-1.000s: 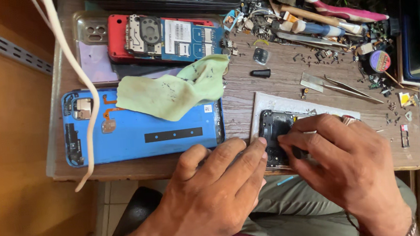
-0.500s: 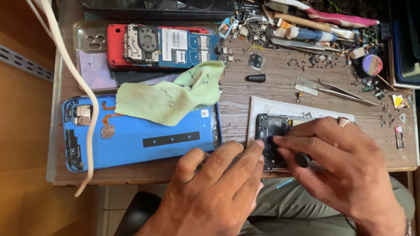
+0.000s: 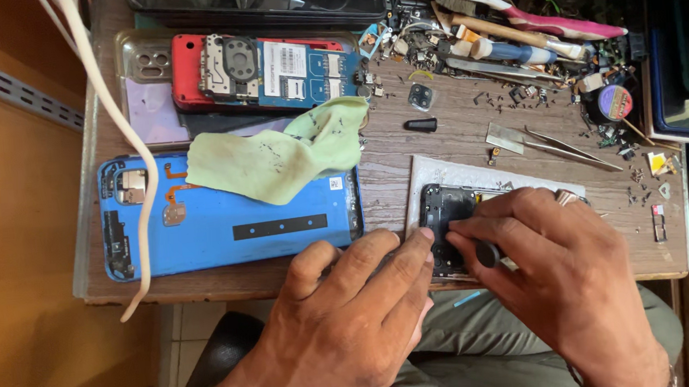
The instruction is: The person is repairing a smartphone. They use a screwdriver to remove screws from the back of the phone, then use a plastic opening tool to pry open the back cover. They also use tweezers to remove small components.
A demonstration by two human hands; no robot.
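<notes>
the left hand (image 3: 344, 321) is pressing the opened phone (image 3: 445, 211) flat at the table (image 3: 453, 143) front edge, fingers extended, grasping nothing. the right hand (image 3: 561, 276) is pinching a black-handled screwdriver (image 3: 488, 253); keeping it upright likely prevents slipping.

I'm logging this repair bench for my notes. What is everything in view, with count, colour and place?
Wooden table: one, brown, centre.
Phone back cover: one, blue, left.
Cloth: one, pale green, on the cover's upper edge.
Opened phone: one, red and blue, top left.
Cable: one, white, far left.
Dark phone body: one, black, on a grey mat under the hands.
Tweezers: one, silver, right.
Loose tools and parts: many, mixed, top right.
Left hand: touching the phone body.
Right hand: pressing a small black tool on it.
</notes>
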